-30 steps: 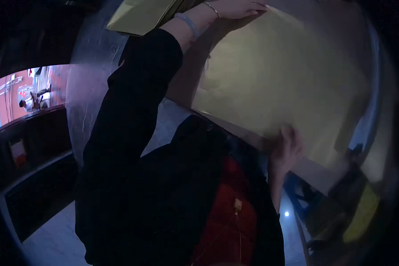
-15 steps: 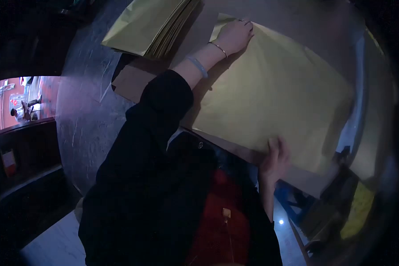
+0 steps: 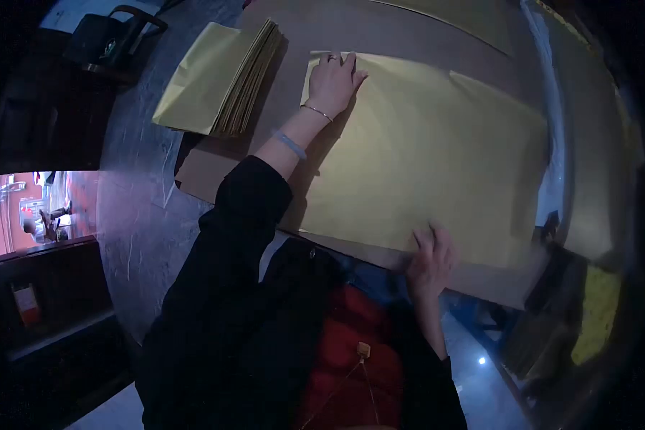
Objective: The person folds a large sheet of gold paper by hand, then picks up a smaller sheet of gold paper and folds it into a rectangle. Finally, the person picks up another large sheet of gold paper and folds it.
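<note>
A large yellow paper sheet (image 3: 423, 158) lies spread on brown cardboard (image 3: 480, 276). On its far left corner rests my left hand (image 3: 333, 84), the fingers stretched toward the far edge and the thumb out to the side. At the near edge, my right hand (image 3: 431, 261) has its fingers apart, their tips on or just over the paper; slight blur hides the exact contact. Left of my left hand stands a thick stack of folded yellow paper (image 3: 218, 79).
Another yellow sheet (image 3: 455, 18) lies at the far side. Clear plastic (image 3: 553, 158) runs along the right. A dark handled object (image 3: 111, 43) is at upper left. Beyond the grey tabletop (image 3: 132, 215), a person (image 3: 32, 222) shows through an opening. A bright yellow item (image 3: 598, 315) is at lower right.
The view has shifted, bringing the dark handled object and the far yellow sheet into sight. Both hands stay at about the same places on the sheet; the left fingers look straighter.
</note>
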A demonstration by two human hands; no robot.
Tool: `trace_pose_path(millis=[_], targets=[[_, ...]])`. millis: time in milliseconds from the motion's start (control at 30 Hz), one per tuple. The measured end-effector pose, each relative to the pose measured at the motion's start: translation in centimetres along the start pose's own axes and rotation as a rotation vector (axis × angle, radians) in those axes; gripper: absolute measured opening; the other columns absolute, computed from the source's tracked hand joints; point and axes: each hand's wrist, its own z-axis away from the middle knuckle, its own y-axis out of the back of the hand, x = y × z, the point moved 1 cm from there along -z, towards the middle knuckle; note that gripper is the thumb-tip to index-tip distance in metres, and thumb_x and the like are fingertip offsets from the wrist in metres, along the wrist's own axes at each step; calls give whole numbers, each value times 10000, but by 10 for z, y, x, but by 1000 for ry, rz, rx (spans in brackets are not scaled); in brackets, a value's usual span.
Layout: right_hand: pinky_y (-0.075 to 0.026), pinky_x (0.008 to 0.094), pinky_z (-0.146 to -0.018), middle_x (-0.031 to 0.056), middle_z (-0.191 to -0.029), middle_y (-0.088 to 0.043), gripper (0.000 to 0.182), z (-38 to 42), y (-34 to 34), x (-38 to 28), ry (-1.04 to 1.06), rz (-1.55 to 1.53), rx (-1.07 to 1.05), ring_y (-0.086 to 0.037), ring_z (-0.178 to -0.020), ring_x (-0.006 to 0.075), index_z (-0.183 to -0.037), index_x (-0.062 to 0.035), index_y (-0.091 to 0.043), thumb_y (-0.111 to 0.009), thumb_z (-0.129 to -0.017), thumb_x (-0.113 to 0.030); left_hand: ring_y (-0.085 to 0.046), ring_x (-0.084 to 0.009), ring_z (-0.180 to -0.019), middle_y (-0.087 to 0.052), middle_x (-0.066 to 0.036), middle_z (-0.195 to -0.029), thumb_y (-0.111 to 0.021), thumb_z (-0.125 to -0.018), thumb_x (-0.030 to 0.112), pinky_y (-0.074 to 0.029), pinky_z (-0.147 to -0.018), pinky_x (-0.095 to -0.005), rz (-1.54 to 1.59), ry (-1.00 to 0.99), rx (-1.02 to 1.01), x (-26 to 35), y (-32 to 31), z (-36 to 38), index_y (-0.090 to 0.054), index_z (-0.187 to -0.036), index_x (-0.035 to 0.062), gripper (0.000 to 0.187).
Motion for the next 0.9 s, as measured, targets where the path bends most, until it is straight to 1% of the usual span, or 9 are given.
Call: trace_pose_path(millis=[133,233,267,367,467,500,533,633,900], targets=[[-353,390,-907,57,-1263,-460,477,2,-5,0,6,-18,-22,-442,-1132,284,-1128,-200,-568,-545,-687,-21,-471,-379,-1082,-511,-223,-1109,-489,-858,463,-440,-841,-445,6,26,-76,-8,-2,1,-485,-1221,108,507],[-365,398,-896,54,-1262,-460,465,1,-3,4,14,-13,-9,-449,-1124,288,-1116,-192,-569,-543,-687,-17,-470,-378,-1090,-483,-226,-1156,-481,-857,483,-445,-830,-449,33,79,-45,-1,0,1,-488,-1225,134,507],[-365,398,-896,54,-1262,-460,465,0,-1,4,8,-9,-4,-449,-1124,288,-1116,-192,-569,-543,-687,-17,-455,-380,-1117,-454,-228,-1202,-477,-852,500,-443,-834,-457,53,127,-171,-3,1,-3,-483,-1237,157,515],[-371,401,-891,48,-1261,-461,430,-1,-2,2,11,-17,-4,-463,-1106,288,-1110,-191,-570,-537,-716,-21,-431,-382,-1144,-447,-226,-1217,-479,-849,507,-429,-859,-461,31,108,-64,-4,-6,-2,-473,-1253,173,524],[-377,398,-884,43,-1259,-462,402,0,-5,2,26,14,23,-475,-1089,288,-1105,-193,-571,-539,-739,-30,-320,-417,-1245,-378,-284,-1292,-454,-854,531,-342,-968,-472,22,172,-101,-5,-13,0,-436,-1299,232,537],[-379,394,-879,41,-1255,-466,394,0,-4,1,24,42,29,-478,-1086,285,-1101,-196,-573,-543,-743,-35,-260,-438,-1281,-308,-320,-1341,-401,-859,573,-270,-1015,-498,19,174,-109,-6,-13,0,-399,-1332,261,567],[-382,390,-874,39,-1252,-469,385,0,-3,1,23,71,32,-480,-1082,282,-1097,-199,-574,-547,-747,-40,-260,-438,-1281,-308,-320,-1341,-401,-859,573,-270,-1015,-498,16,184,-106,-6,-14,1,-399,-1332,261,567],[-382,390,-876,35,-1243,-477,380,1,-7,2,32,87,38,-480,-1081,280,-1091,-204,-578,-542,-750,-40,-195,-450,-1313,-229,-336,-1381,-310,-848,646,-160,-1050,-533,1,196,-189,-10,-14,2,-340,-1369,292,631],[-389,400,-884,64,-1222,-482,383,1,-1,4,72,59,31,-482,-1073,284,-1098,-184,-576,-543,-742,-47,-126,-464,-1325,-179,-332,-1401,-313,-839,658,-113,-1064,-532,-39,211,-252,-6,-10,2,-281,-1394,307,657]])
